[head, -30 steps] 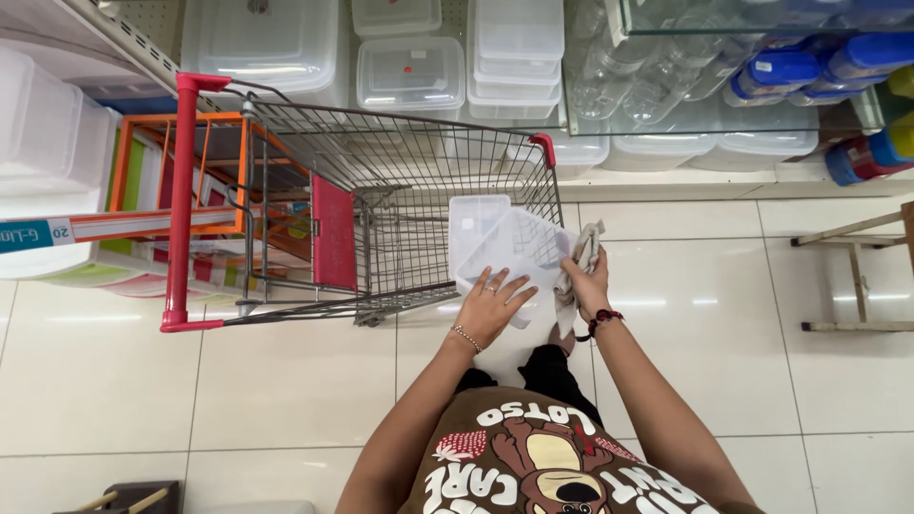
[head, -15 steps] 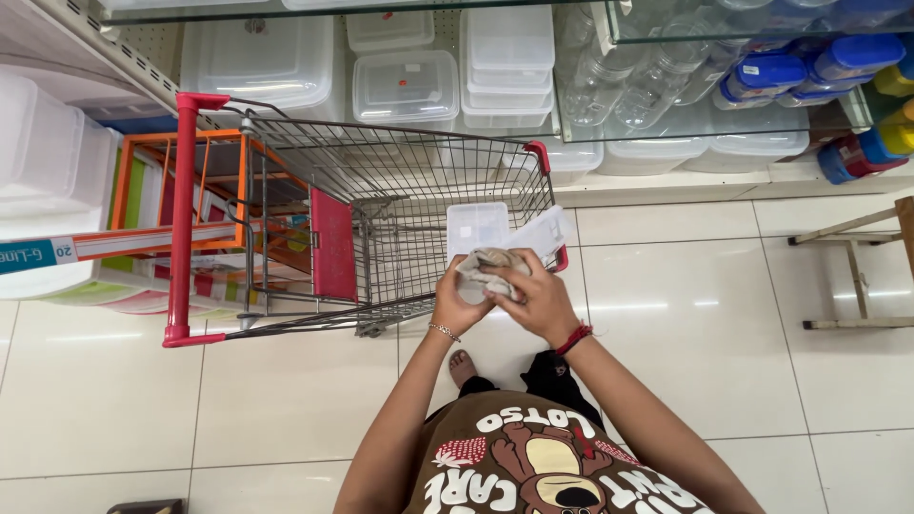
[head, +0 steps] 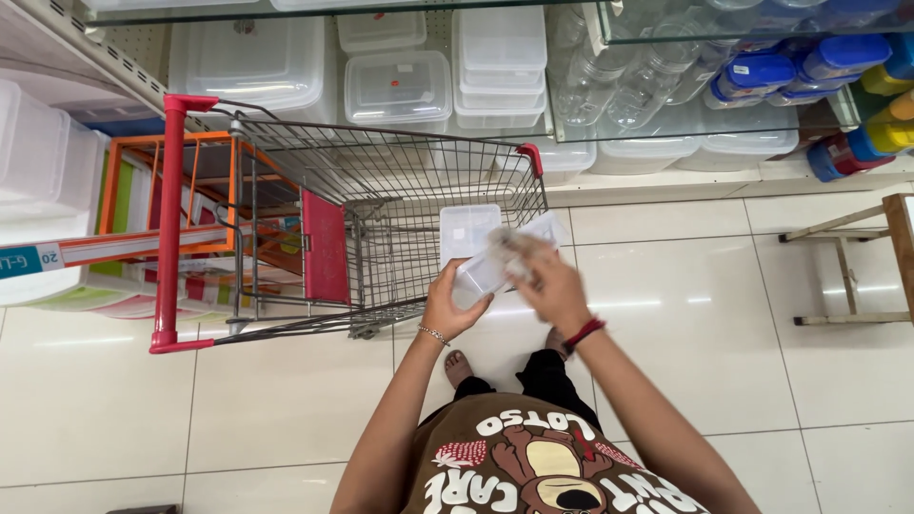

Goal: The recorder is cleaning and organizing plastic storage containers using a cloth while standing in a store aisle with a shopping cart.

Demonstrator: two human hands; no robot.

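The shopping cart [head: 362, 228] stands left of the hands, the left hand [head: 455, 303] just beside its near right corner, with shelves of storage containers [head: 400, 86] at the far side and a stool [head: 857, 257] well apart at right.

Head view, one frame.

- Grip: both hands closed on a clear rectangular plastic container [head: 473, 249] with a translucent white lid. No label can be made out on it.
- Above the grip, on the shelf: clear lidded storage box [head: 398, 88] carrying a small white rectangular sticker [head: 405, 69] with a touch of red on its lid.
- Far left of the grip, at its height: shelf-edge tag [head: 27, 259], teal and white, a narrow strip, on the end of a pale rail.
- Left of the grip, behind the cart wires: flat packages [head: 143, 190] with orange, green and red striped edges, standing on end. Print too small to tell.
- Upper right of the grip: blue-lidded jars [head: 762, 71]; labels not discernible.
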